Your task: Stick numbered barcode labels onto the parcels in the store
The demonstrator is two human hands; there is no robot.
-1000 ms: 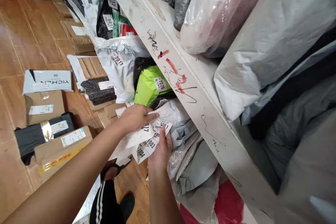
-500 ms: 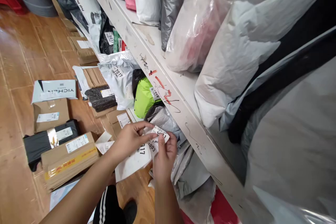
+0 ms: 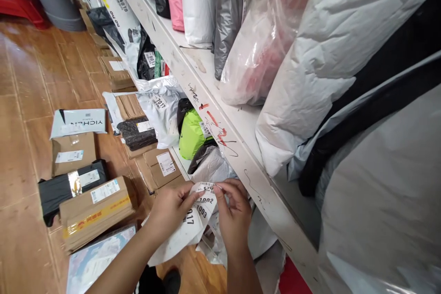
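Observation:
My left hand (image 3: 170,209) grips a white sheet of numbered stickers (image 3: 196,216), printed 1002, 1003 and 017. My right hand (image 3: 234,213) pinches the top sticker's corner between thumb and forefinger, right at the sheet's upper edge. Both hands hover just below the front edge of the white shelf (image 3: 237,156), in front of a grey mailer bag (image 3: 212,165) on the lower level.
Plastic parcel bags, white, grey, pink and clear, stand packed on the shelf. Below it lie a lime green bag (image 3: 191,133) and a white bag marked 7017 (image 3: 161,110). Cardboard boxes (image 3: 96,211) and black parcels (image 3: 69,186) cover the wooden floor at left.
The view has tilted up and both hands have shifted right and lower in the frame. My right hand has moved from under the sheet to pinching its top sticker.

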